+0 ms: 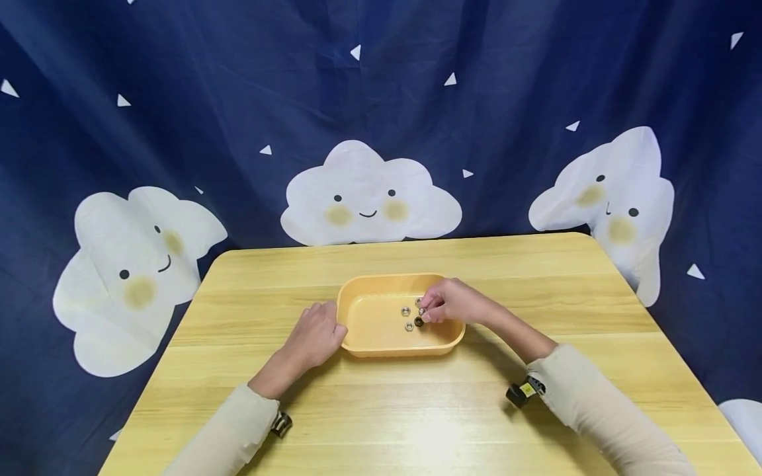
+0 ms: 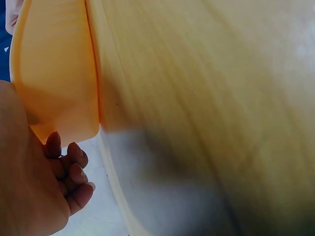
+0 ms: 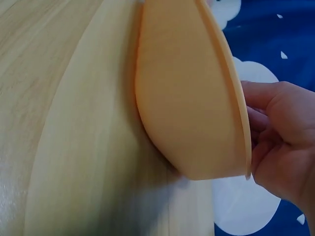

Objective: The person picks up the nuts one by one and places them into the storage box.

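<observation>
In the head view, a shallow yellow-orange plastic tray (image 1: 375,348) stands on the table. My left hand (image 1: 317,332) grips its left end, thumb at the rim and fingers curled outside; the left wrist view shows those curled fingers (image 2: 77,160) beside the tray wall. Over the tray's right side my right hand (image 1: 454,301) reaches in, thumb and forefinger pinching a small silver nut (image 1: 422,311). Close by on the tray floor lie silver hex nuts (image 1: 405,311) and a black nut (image 1: 419,322). From the right wrist view, the tray wall (image 3: 192,98) hides the fingertips and nuts.
The light wood table (image 1: 381,396) has rounded far corners. Behind it hangs a dark blue curtain (image 1: 381,86) with smiling white clouds and small triangles. Each sleeve cuff carries a small black camera, such as the right one (image 1: 516,395).
</observation>
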A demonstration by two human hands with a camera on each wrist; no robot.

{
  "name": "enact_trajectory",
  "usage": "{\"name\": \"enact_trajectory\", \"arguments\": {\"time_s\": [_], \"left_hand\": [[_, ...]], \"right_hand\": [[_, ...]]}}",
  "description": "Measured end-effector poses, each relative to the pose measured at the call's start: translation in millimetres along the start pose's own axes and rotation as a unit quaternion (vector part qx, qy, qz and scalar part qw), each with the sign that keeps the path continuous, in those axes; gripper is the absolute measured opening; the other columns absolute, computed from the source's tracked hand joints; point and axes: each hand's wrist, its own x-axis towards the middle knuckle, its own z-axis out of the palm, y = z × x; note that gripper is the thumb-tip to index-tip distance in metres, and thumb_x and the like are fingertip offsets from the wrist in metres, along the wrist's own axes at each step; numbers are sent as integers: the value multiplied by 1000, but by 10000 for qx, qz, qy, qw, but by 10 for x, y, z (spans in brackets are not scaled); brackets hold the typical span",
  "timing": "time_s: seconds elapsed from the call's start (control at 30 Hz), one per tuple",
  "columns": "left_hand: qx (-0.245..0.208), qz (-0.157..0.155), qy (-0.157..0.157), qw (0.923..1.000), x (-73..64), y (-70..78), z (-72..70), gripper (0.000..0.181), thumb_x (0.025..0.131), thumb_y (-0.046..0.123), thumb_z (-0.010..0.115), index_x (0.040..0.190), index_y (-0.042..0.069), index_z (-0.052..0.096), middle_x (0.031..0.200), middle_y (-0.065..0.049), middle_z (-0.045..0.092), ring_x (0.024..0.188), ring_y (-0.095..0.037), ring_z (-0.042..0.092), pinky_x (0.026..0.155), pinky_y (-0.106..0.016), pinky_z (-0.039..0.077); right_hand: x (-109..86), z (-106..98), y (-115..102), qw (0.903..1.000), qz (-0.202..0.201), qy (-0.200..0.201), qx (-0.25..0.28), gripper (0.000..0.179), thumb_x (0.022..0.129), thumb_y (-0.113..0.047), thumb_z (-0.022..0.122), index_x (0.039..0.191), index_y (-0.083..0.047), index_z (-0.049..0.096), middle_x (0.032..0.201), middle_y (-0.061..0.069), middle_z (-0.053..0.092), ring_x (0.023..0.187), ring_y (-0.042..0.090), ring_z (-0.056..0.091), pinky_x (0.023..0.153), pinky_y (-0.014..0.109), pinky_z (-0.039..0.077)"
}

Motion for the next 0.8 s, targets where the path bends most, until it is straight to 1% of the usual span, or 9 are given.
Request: {"name": "enact_trajectory", "arguments": {"time_s": [0.07, 0.17, 0.27, 0.33, 0.43, 0.6, 0.7, 0.8], "left_hand": [[-23, -15, 6, 10000, -2, -3, -1, 12, 91, 21, 48, 84, 11, 48, 76, -1, 48, 74, -22, 42, 73, -33, 34], [-35, -15, 19, 10000, -2, -4, -2, 12, 91, 21, 48, 83, 11, 48, 76, -1, 48, 73, -22, 42, 72, -33, 33], [-42, 1, 11, 10000, 2, -1, 3, 12, 91, 20, 49, 83, 11, 47, 75, -1, 48, 73, -22, 41, 72, -33, 33], [-40, 8, 4, 10000, 7, 2, 9, 12, 91, 20, 49, 83, 11, 47, 75, -1, 48, 73, -21, 41, 72, -32, 33], [-42, -4, -9, 10000, 10, 5, 13, 12, 91, 20, 49, 83, 11, 47, 75, -2, 47, 72, -21, 41, 71, -32, 33], [-10, -7, -14, 10000, 6, 3, 14, 12, 92, 20, 48, 84, 11, 47, 75, -1, 48, 73, -21, 42, 71, -32, 34], [-9, -6, -13, 10000, 4, 1, 14, 12, 92, 20, 48, 85, 11, 48, 75, -1, 48, 73, -21, 42, 71, -33, 34], [-27, -34, -6, 10000, -1, -1, 11, 12, 92, 20, 49, 84, 11, 48, 75, -1, 48, 74, -21, 42, 72, -33, 34]], "right_hand": [[10, 26, -22, 9989, -108, -124, -429, 18, 87, -4, 78, 103, 3, 76, 94, 11, 80, 83, 16, 77, 76, 28, 62], [15, 63, -51, 9929, -256, -254, -1131, 12, 87, -7, 80, 98, -3, 77, 95, 5, 79, 89, 13, 77, 80, 23, 60], [11, 96, -57, 9849, -255, -259, -1694, 8, 86, -13, 82, 93, -10, 78, 93, -1, 79, 88, 9, 76, 82, 23, 59], [5, 119, -50, 9786, -249, -215, -2031, 8, 85, -17, 83, 91, -14, 79, 91, -5, 79, 85, 5, 75, 83, 25, 59], [-3, 150, -37, 9709, -222, -158, -2379, 9, 83, -21, 86, 89, -20, 80, 88, -10, 79, 82, 1, 73, 85, 30, 59], [-4, 187, -10, 9631, -239, -90, -2679, 12, 80, -26, 88, 89, -24, 81, 86, -14, 78, 80, -1, 72, 88, 38, 59], [-4, 203, -12, 9559, -360, -20, -2915, 10, 79, -26, 88, 88, -26, 82, 86, -16, 78, 83, 2, 72, 86, 38, 58], [-4, 218, -29, 9486, -511, 37, -3123, 8, 79, -23, 87, 83, -27, 81, 84, -17, 77, 84, 5, 72, 80, 37, 58]]}}
